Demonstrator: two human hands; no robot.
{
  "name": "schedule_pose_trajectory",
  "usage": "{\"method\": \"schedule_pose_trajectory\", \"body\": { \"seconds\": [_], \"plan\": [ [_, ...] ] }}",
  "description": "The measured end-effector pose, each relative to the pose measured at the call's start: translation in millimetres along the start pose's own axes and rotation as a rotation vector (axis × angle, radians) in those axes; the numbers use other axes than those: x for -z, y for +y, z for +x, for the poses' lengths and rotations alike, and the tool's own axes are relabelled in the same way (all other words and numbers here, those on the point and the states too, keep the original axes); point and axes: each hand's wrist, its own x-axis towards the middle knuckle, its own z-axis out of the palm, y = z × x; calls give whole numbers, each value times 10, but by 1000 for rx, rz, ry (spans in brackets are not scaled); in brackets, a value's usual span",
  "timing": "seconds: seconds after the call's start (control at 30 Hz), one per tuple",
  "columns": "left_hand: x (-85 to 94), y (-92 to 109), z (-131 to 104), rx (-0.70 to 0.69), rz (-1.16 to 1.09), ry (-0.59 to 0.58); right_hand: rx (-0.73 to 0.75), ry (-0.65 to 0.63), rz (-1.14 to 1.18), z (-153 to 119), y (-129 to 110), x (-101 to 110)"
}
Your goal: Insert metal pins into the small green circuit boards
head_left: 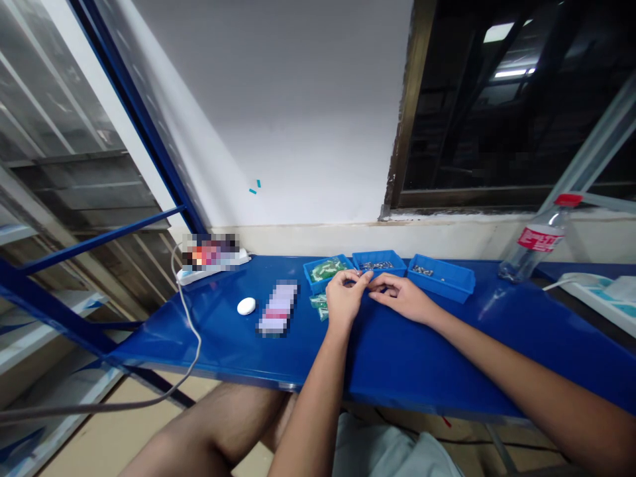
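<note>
Close together over the blue table, both hands meet in front of three small blue bins. My left hand (344, 295) is closed, thumb and fingertips pinched together; whatever lies between them is too small to make out. Just to its right, my right hand (401, 298) is curled with its fingertips pressed together near the left thumb, and its contents are hidden too. The left bin (312, 284) holds green and white pieces (325, 269). In the middle bin (395, 256) lie small metal parts (376, 265). A few metal parts (423, 270) sit in the right bin (452, 285).
Green packets (319, 305) lie beside my left wrist. Further left are a blurred phone-like object (278, 308), a white round case (246, 306) and a power strip (211, 270) with a cable (199, 338). A capped bottle (539, 242) stands right, near another white strip (596, 301).
</note>
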Motion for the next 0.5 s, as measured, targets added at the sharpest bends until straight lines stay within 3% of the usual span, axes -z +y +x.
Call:
{"method": "schedule_pose_trajectory", "body": {
  "seconds": [0.2,0.5],
  "plan": [
    [24,-6,-5,-45,116,-73,-52,16,65,6,26,-26],
    [3,36,-50,-147,110,-304,-32,81,82,27,-20,75]
  ]
}}
